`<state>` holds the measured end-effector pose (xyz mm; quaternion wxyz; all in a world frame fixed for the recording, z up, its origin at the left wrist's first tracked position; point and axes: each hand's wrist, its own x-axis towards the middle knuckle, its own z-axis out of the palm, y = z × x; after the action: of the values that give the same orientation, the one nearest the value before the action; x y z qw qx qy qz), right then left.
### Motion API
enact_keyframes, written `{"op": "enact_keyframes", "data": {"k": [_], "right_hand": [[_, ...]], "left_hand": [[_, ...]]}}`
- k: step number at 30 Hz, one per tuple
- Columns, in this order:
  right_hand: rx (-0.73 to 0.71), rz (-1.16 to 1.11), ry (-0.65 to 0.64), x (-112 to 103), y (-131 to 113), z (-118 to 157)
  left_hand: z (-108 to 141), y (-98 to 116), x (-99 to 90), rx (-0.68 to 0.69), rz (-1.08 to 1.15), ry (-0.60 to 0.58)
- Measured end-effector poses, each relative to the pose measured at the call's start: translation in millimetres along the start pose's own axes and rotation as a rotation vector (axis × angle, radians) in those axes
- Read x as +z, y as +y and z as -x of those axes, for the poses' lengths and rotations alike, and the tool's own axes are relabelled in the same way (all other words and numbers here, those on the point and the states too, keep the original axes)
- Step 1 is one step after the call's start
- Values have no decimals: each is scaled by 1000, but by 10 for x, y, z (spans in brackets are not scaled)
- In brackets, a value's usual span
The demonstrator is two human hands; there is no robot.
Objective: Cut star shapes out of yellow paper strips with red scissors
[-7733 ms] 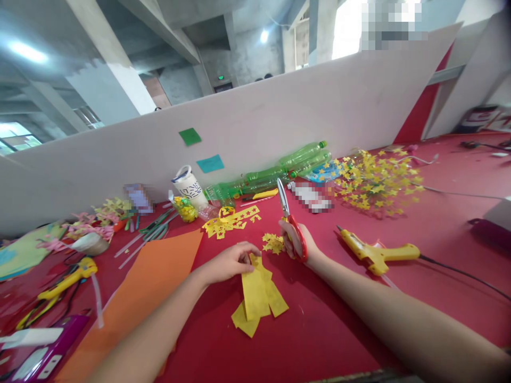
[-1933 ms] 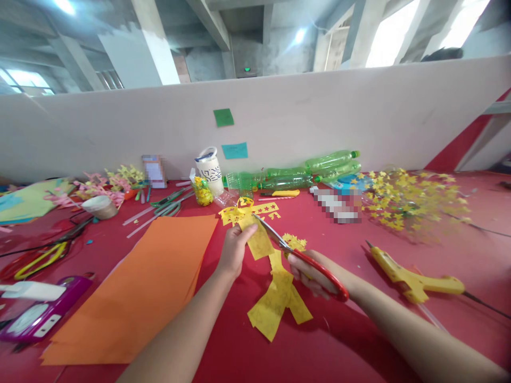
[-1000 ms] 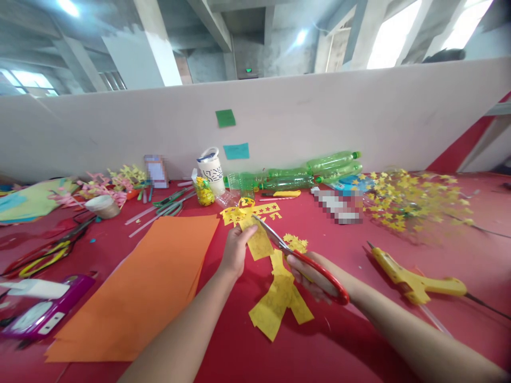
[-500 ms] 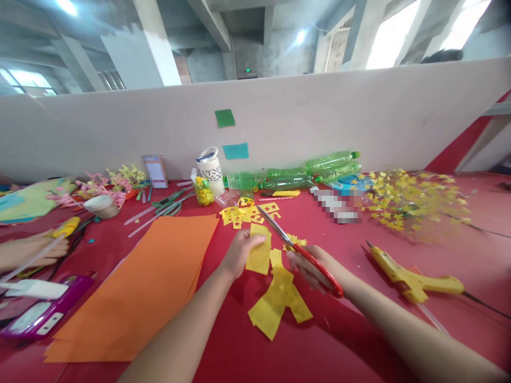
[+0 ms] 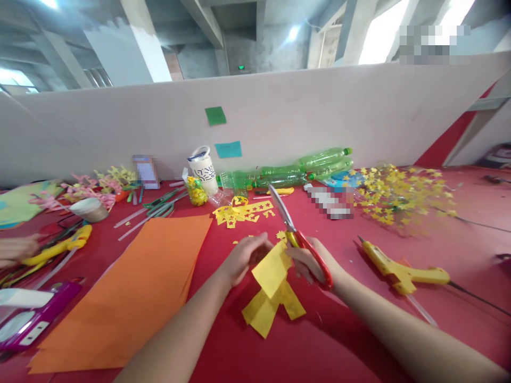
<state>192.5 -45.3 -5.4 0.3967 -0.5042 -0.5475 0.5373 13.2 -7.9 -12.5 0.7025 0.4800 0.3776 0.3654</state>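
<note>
My right hand (image 5: 313,260) grips red-handled scissors (image 5: 285,213), blades close together and pointing up and away. A yellow felt-like piece (image 5: 272,269) hangs tilted between my hands, its upper right corner at my right fingertips. My left hand (image 5: 245,258) is beside it, fingers curved and apart, seemingly not pinching it; the thumb is partly hidden. Under it lie more yellow strips (image 5: 263,314) on the red table. Small cut yellow stars (image 5: 281,234) lie beyond the scissors handles, and yellow scraps with star-shaped holes (image 5: 239,211) lie farther back.
Orange sheets (image 5: 131,287) lie left. A yellow glue gun (image 5: 403,268) and a yellow star bouquet (image 5: 399,197) are right. Green bottles (image 5: 323,159) and a white cup (image 5: 202,167) stand or lie by the partition. Another person's hand (image 5: 18,250) is far left, near another yellow glue gun (image 5: 59,247).
The yellow piece has moved right, from my left hand's pinch to my right fingertips, and tilted. My left fingers have spread. The other person's hand has moved left, away from its glue gun.
</note>
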Motion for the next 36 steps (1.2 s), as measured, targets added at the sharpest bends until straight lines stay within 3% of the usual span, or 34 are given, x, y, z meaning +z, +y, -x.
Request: {"op": "enact_keyframes", "data": {"k": [2,3,6,8,14,20,25,28,32,36], "right_hand": [[-50,-67,51,-7,13,-6],[-74,-100,75,-11,22,-11],[-102,-136,127,-17,53,-22],[-101,-134,142,-11,60,-22],[-26,-64,167,58,-20,17],[-38,9,150,44,-37,37],[15,164,-35,1,-78,75],[25,316,-135,8,-138,110],[25,384,-215,2,-143,123],[111,292,-252,-25,-78,106]], "left_hand": [[-15,2,-13,71,-19,57],[-4,2,-5,92,-70,28],[83,-2,73,8,-261,-311],[140,-8,134,29,-269,-381],[121,-25,151,21,-296,-133],[87,-50,108,50,-191,10],[-15,15,-23,236,16,374],[-83,76,-122,356,102,515],[-119,108,-199,434,111,594],[-118,117,-235,459,97,580]]}}
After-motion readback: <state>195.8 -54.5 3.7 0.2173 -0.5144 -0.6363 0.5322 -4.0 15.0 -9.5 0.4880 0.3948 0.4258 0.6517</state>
